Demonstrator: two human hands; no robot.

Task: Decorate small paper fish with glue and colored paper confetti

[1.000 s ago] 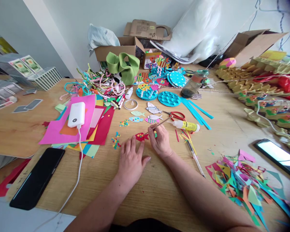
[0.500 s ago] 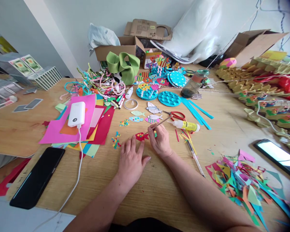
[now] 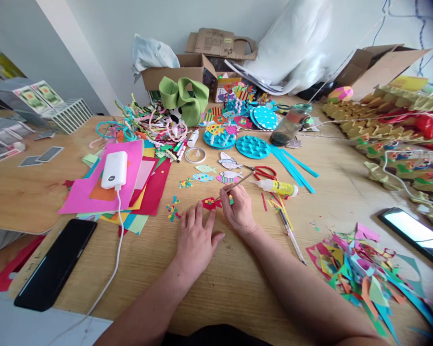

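Observation:
A red paper fish (image 3: pixel 208 203) with coloured dots lies on the wooden table in front of me. My left hand (image 3: pixel 197 234) rests flat, fingers apart, with fingertips at the fish's lower edge. Pinched in my right hand (image 3: pixel 237 207) is a thin brown stick (image 3: pixel 244 178), its lower tip on the fish. Part of the fish's tail is hidden by that hand. Small round paper dots (image 3: pixel 172 210) lie left of the fish, and more dots (image 3: pixel 185 183) sit above it. Several decorated paper fish (image 3: pixel 203 177) lie beyond.
A glue bottle (image 3: pixel 278 187), red-handled scissors (image 3: pixel 265 172) and a pen (image 3: pixel 291 235) lie to the right. Paper scraps (image 3: pixel 368 274) are heaped at the lower right. Coloured sheets, a white power bank (image 3: pixel 114 170) with its cable and a black phone (image 3: pixel 56 264) are on the left. A glass jar (image 3: pixel 290 125) stands behind.
The stick's upper end has dipped slightly to the left as my right hand shifts a little. My left hand stays in place.

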